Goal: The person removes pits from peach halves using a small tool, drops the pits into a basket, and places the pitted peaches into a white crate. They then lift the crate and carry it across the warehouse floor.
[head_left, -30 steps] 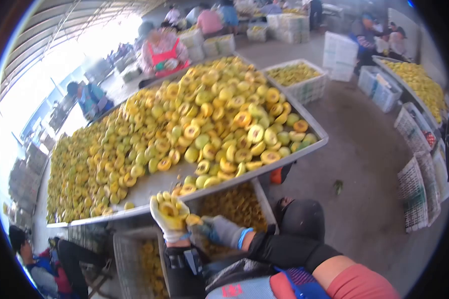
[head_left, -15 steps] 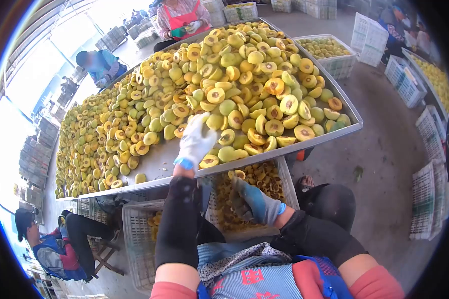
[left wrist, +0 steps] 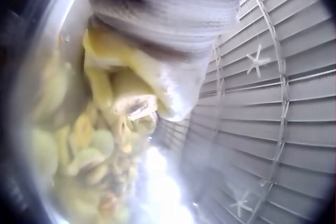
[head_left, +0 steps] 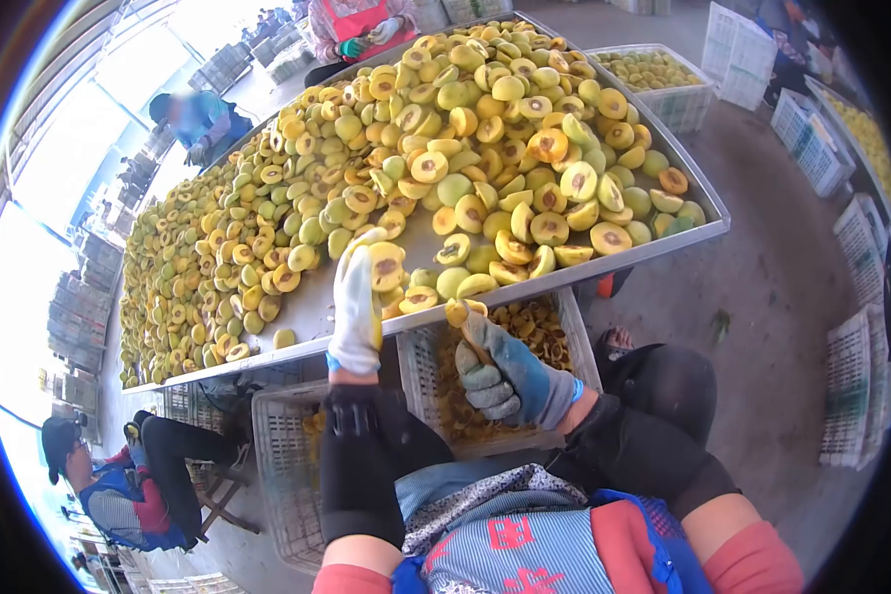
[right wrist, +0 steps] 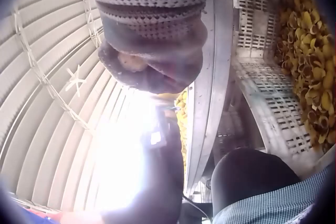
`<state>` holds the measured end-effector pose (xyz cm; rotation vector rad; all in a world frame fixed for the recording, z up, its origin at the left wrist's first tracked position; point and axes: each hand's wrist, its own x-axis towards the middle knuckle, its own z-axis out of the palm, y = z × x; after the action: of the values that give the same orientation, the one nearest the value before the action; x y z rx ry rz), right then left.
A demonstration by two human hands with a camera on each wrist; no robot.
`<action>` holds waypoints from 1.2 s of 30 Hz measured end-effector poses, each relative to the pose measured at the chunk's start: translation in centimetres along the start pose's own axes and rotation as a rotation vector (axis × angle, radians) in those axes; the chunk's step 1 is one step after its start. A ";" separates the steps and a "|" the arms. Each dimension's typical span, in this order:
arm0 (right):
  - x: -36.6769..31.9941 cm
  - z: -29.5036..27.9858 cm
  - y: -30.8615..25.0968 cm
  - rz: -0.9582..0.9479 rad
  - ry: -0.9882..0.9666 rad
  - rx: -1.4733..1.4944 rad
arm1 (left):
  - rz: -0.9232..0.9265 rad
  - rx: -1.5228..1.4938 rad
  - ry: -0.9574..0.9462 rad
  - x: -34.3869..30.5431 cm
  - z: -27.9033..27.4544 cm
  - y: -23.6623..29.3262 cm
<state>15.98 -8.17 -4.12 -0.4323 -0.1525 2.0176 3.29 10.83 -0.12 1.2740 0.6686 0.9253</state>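
My left hand (head_left: 354, 309), in a white glove with a yellow palm, is over the near edge of the metal table (head_left: 307, 346). It holds a halved yellow fruit, like a peach half (head_left: 387, 265), cut face showing; the left wrist view has its fingers curled round a peach half (left wrist: 135, 103). My right hand (head_left: 525, 376), in a grey-blue glove, grips a wooden-handled tool (head_left: 473, 345) just in front of the table edge. The handle's round end (right wrist: 131, 62) shows from the fist in the right wrist view. A yellow fruit piece (head_left: 461, 311) is at the tool's tip, hiding it.
Peach halves (head_left: 436, 163) are heaped across the table. Below its edge stand a crate (head_left: 421, 381) of fruit scraps and another white crate (head_left: 287, 475). A person (head_left: 119, 495) sits at the left; others work across the table. Stacked crates (head_left: 846, 386) stand at the right.
My left hand reached into the heap half a second ago and has come back toward the edge with a peach half. My right hand has risen from over the crate toward the table edge.
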 end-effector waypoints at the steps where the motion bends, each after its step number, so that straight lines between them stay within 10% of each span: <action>1: 0.3 0.1 0.2 0.042 -0.052 0.055 | 0.061 0.008 0.022 -2.1 0.4 -0.1; 8: 1.3 0.9 2.0 0.065 -0.029 0.076 | -0.063 -0.138 0.174 -9.6 4.6 -0.6; 11: -0.5 3.4 1.6 -0.198 0.174 -0.355 | -0.071 -0.162 0.204 -9.9 3.5 -0.3; 17: 0.9 0.7 2.1 -0.007 -0.136 -0.079 | 0.181 0.101 0.136 -9.9 4.2 -1.5; 20: -0.1 2.1 1.7 -0.187 0.115 -0.475 | 0.070 -0.167 0.129 -10.2 4.3 -1.4; 26: 0.4 2.5 3.0 -0.485 0.237 -0.700 | 0.697 0.813 0.054 -10.4 4.8 -1.6; 29: 1.4 1.2 3.6 -0.460 0.238 -0.759 | -0.038 -0.353 0.201 -10.8 5.9 -1.1; 32: 2.1 0.9 4.7 -0.639 0.179 -0.657 | 0.110 -0.179 0.208 -11.3 6.2 -2.1; 36: 0.2 2.2 3.7 -0.426 0.231 -0.730 | 0.089 -0.156 0.240 -11.0 5.8 -2.8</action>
<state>12.03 -9.53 -3.24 -0.9908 -0.7798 1.4295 3.36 -1.74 -2.55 1.0704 0.7156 1.1930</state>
